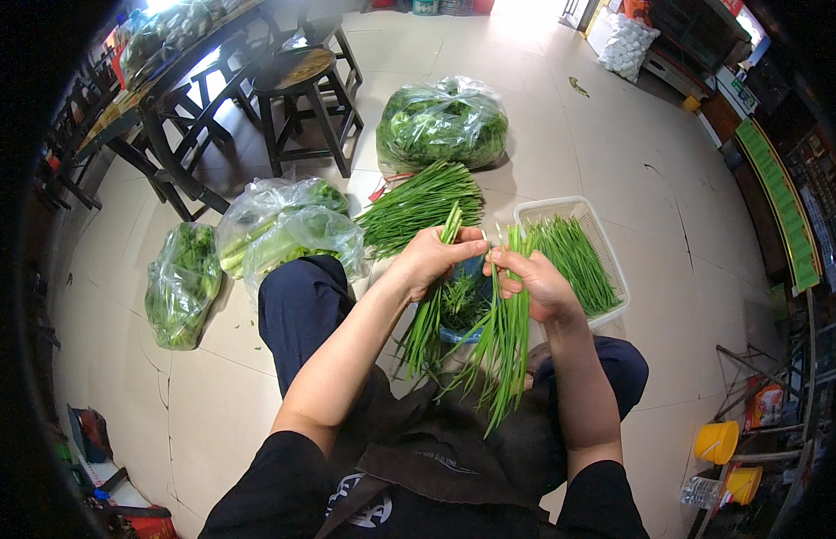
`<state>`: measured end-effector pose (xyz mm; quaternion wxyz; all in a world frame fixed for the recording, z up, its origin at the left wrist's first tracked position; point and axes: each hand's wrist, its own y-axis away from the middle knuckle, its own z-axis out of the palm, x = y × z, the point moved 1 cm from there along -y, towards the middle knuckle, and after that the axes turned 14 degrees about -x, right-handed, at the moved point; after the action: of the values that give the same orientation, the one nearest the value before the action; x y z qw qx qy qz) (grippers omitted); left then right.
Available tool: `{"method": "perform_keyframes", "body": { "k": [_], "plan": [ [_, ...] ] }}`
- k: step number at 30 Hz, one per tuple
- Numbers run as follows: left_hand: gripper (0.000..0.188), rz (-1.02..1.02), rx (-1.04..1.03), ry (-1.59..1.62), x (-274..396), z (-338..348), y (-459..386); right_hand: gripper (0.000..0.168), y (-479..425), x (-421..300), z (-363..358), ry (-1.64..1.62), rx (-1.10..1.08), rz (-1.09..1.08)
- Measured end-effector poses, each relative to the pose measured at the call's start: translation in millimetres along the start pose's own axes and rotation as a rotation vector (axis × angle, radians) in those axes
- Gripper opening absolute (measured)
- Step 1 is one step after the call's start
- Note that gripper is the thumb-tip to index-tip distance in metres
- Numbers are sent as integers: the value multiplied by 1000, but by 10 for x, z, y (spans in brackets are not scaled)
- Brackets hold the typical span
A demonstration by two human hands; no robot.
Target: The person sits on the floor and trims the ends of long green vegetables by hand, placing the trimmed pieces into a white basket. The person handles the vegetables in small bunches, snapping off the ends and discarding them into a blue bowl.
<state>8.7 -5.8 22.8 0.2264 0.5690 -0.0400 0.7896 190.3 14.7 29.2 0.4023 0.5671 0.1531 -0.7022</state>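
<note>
My left hand [435, 256] grips a bunch of green garlic chives [425, 330], their pale cut ends pointing up and the leaves hanging down. Close beside it, my right hand [536, 276] holds a second bunch of chives [509, 343], with white stem ends showing above the fingers. The fingertips of both hands nearly meet at these ends. Below them, partly hidden by my hands, is a container lined with a blue plastic bag [462, 333], with green scraps inside. A large heap of chives [428, 202] lies on the floor ahead. More chives [569, 266] fill a white plastic basket [623, 296] at right.
Clear bags of leafy greens stand ahead [441, 124] and at far left [182, 290]. Another bag [290, 232] holds celery-like stalks. A round wooden stool [295, 71] and a long table [111, 124] are at upper left. Yellow buckets [716, 442] sit at lower right.
</note>
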Motion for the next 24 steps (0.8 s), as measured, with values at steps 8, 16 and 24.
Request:
{"method": "perform_keyframes", "body": {
  "k": [8, 16, 24],
  "plan": [
    [14, 23, 13, -201, 33, -9, 21, 16, -47, 86, 34, 38, -42, -30],
    [13, 45, -76, -235, 144, -60, 102, 18, -2, 14, 46, -32, -70, -3],
    [23, 133, 211, -406, 55, -234, -3, 18, 3, 20, -6, -82, -110, -8]
  ]
}}
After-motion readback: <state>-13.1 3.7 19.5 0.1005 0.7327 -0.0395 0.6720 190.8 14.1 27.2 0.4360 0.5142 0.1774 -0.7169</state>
